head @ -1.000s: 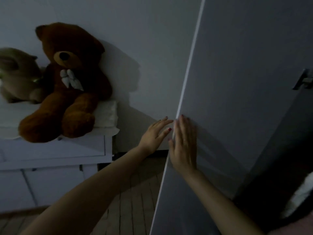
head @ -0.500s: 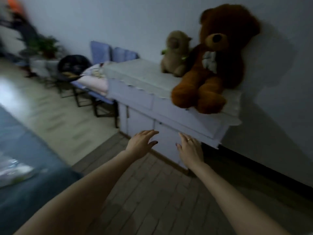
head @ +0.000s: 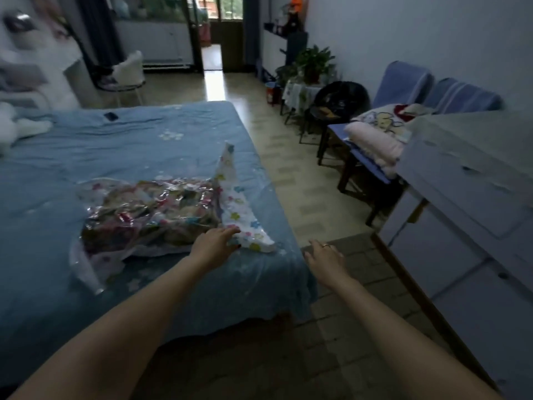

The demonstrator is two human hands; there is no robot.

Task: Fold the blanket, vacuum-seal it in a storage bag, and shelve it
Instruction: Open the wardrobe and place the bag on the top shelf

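A clear vacuum storage bag (head: 150, 215) with the folded, colourful blanket flattened inside lies on the blue bed (head: 115, 148) near its right edge. The bag's white flower-printed end (head: 239, 206) sticks up and out to the right. My left hand (head: 215, 245) reaches over the bed with straight fingers, its fingertips at the printed end of the bag; contact is hard to tell. Off the bed's corner, my right hand (head: 324, 256) hovers above the floor with fingers relaxed and nothing in it.
A white dresser (head: 473, 180) stands along the right wall. Beyond it a chair (head: 375, 145) carries pink bedding. A dark phone (head: 111, 116) lies far back on the bed. Potted plants and a small table stand near the far doorway.
My view has swung left from the cupboard door past the dresser with the teddy bear to the bed. Both hands left the door; the left now reaches the bag.
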